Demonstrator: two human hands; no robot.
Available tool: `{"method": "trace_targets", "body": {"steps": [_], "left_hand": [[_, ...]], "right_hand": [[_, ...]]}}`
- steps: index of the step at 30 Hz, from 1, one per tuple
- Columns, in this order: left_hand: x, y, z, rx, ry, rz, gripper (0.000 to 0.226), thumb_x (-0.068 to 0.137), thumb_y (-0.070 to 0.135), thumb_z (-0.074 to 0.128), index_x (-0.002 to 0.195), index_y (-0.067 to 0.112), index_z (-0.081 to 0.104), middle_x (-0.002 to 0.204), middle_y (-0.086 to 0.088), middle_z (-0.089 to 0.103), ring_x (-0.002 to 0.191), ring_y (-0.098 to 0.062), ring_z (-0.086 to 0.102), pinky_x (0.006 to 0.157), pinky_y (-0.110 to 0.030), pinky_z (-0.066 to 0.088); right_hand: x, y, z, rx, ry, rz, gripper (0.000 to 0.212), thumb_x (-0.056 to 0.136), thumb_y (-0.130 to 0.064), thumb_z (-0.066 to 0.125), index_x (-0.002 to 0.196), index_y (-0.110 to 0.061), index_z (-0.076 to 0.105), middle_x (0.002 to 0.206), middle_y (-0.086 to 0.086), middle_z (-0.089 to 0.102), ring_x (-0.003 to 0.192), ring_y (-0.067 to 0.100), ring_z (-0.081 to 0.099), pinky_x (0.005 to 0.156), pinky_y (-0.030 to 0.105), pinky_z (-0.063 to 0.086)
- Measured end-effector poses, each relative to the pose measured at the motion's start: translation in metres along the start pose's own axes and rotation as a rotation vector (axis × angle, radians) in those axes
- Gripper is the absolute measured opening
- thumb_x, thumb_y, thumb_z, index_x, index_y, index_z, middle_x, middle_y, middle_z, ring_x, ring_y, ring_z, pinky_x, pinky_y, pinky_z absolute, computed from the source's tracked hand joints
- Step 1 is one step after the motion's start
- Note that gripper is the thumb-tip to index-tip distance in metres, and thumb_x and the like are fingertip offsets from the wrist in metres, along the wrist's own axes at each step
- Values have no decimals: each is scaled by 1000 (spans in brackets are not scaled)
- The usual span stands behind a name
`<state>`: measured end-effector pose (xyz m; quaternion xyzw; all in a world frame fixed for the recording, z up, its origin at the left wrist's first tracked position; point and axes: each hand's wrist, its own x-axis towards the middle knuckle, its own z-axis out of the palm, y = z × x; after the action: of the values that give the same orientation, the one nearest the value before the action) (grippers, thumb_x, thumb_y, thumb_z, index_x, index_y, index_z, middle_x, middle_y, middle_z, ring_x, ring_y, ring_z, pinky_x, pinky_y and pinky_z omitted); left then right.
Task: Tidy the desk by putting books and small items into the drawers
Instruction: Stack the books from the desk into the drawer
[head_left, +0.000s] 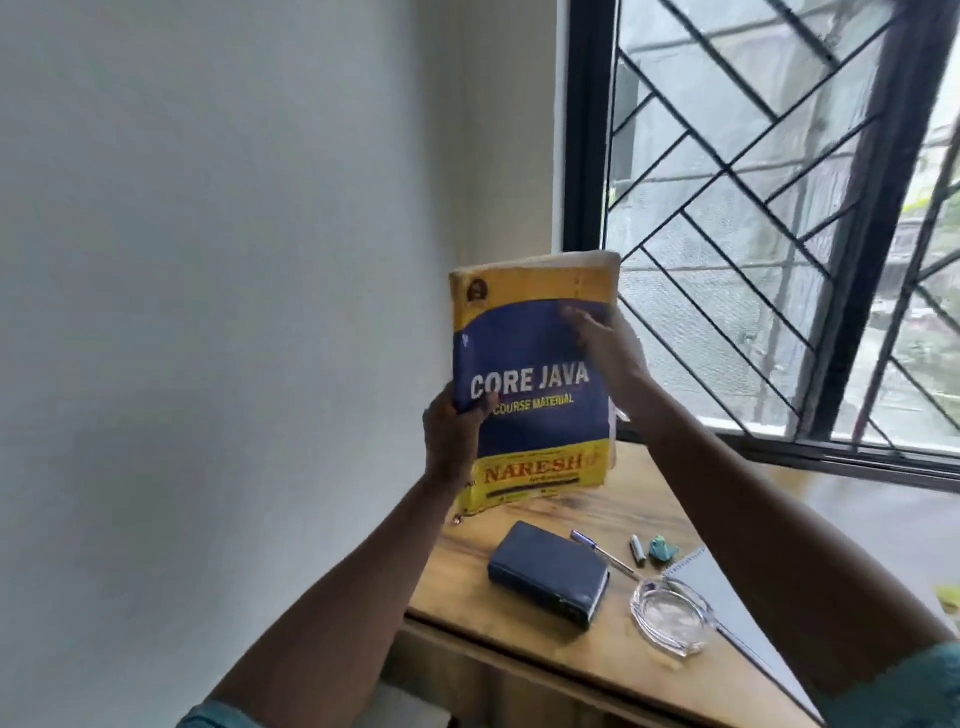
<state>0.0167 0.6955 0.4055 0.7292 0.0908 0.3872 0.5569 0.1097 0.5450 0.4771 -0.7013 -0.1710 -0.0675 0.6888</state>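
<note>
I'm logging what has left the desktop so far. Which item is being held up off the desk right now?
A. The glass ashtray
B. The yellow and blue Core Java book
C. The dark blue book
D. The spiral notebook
B: the left grip and right grip hold the Core Java book upright above the desk, while the ashtray, notebook and dark blue book lie on it.

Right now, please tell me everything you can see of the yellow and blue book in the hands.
The book is a thick, worn paperback: yellow bands at top and bottom, a blue middle with white CORE JAVA, red NARESH below. It is held upright, cover toward the camera, raised over the wooden desk. The left hand grips its left edge; the right hand holds its upper right edge.
</note>
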Motion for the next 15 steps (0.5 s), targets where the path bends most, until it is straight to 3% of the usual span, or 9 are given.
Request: {"method": "trace_targets", "body": {"steps": [2,3,6,9,11,13,15], "left_hand": [[-28,17,-17,-211,-67,-79,16,83,12,69,99,13,68,98,-13,72,90,-33,67,80,-47,54],[-40,24,-21,-321,-92,-133,15,83,8,68,97,15,68,96,-12,72,88,-33,68,79,-45,54],[-74,38,-33,-525,-177,-291,18,85,-1,63,93,14,67,83,-2,74,76,-23,67,72,-34,54],[-100,44,-35,-578,-240,-418,25,81,-1,66,105,6,67,85,-4,74,75,-23,68,70,-35,56],[-117,42,-29,-575,-253,-524,30,79,-2,68,107,4,64,90,-8,72,75,-25,67,65,-35,57],[-140,37,-19,-584,-295,-665,27,79,-1,68,105,6,64,93,-11,70,75,-27,66,61,-36,57],[-167,30,-6,-539,-343,-783,33,79,3,70,111,5,62,99,-15,69,77,-31,65,58,-37,57]], "right_hand": [[-35,24,-23,-56,118,56,68,63,-63,68,99,-7,63,96,11,68,86,29,66,78,42,54],[-52,34,-32,-6,83,113,76,58,-67,69,101,-5,65,98,15,69,88,31,67,81,43,53],[-103,47,-56,301,-116,276,52,79,-52,63,108,-9,69,98,11,74,85,26,71,83,37,54],[-137,49,-86,265,-192,336,46,87,-44,59,116,-9,65,107,14,71,95,30,69,85,40,56],[-160,48,-108,223,-215,330,40,90,-32,59,118,-5,62,99,12,73,84,25,71,73,35,59],[-184,48,-129,154,-255,339,42,83,-20,69,120,-1,59,93,10,74,75,23,72,68,34,60],[-207,48,-154,90,-324,360,59,68,-10,74,123,-1,55,103,15,71,80,27,71,75,41,59]]}}
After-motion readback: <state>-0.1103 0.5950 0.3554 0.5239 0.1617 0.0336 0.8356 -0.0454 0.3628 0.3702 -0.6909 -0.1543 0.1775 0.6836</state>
